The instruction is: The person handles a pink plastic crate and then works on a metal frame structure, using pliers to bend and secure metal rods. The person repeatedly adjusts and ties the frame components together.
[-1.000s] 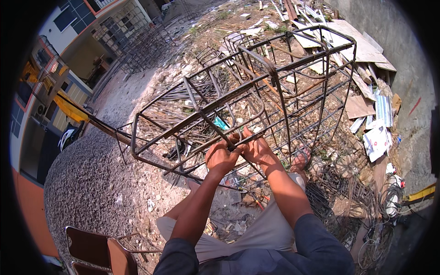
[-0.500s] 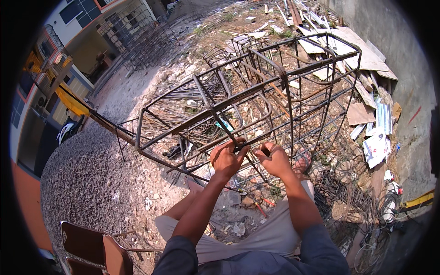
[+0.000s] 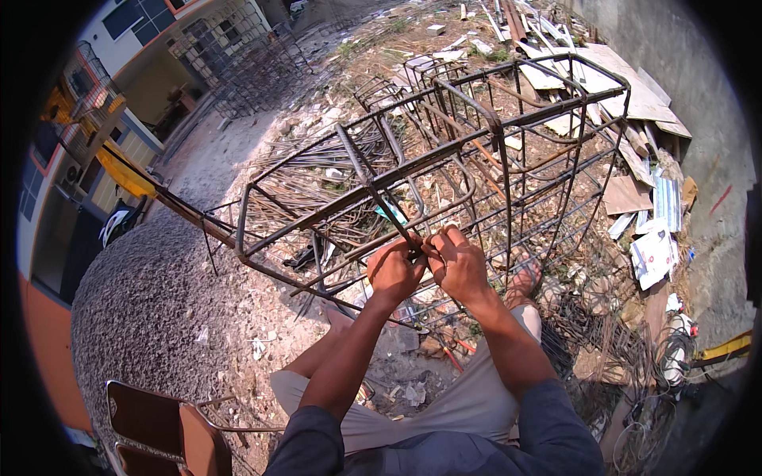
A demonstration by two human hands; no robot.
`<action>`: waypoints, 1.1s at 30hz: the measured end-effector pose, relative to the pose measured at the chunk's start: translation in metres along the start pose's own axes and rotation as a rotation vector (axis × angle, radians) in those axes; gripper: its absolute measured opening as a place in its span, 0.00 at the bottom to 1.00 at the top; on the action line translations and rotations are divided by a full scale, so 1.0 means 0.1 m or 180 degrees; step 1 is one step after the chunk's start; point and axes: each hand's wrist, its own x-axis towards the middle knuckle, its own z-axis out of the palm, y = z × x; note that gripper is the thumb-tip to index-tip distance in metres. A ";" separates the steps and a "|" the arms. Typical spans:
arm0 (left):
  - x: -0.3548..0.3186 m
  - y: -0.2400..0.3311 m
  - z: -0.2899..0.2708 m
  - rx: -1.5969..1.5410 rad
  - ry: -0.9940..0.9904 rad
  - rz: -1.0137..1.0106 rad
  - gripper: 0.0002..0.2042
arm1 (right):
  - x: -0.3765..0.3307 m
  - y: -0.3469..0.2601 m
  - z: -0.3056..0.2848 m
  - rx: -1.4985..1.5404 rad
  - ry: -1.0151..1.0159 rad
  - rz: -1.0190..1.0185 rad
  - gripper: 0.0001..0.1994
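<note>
**A:** What are the hands doing?

**B:** Both meet at one spot on a rusty steel bar cage point(image 3: 444, 159), a long box of rods lying on its side on the ground; the left hand point(image 3: 394, 270) and the right hand point(image 3: 456, 262) sit side by side, touching, at a joint where a slanted bar point(image 3: 373, 186) crosses the cage's near lower rail.

**A:** Are the fingers closed?

**B:** Yes; the left hand's fingers are curled tight round the joint, and the right hand's fingers are pinched together against the same joint; whether they hold a wire or a tool I cannot tell, since the hands hide it.

**A:** Where is the cage relative to the person?

**B:** Straight ahead, just beyond the knees; the person sits in pale trousers point(image 3: 468, 397), with one sandalled foot point(image 3: 524, 279) under the cage's near edge.

**A:** And around it?

**B:** A gravel heap point(image 3: 143, 317) to the left; a brown chair point(image 3: 167, 424) at lower left; loose bars and wire coils point(image 3: 619, 349) to the right; scrap boards point(image 3: 635, 103) beyond the cage.
</note>
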 end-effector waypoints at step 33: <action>0.06 0.12 -0.21 -0.0303 -0.0385 -0.0760 0.18 | -0.49 0.00 0.54 0.1437 0.0641 0.1425 0.08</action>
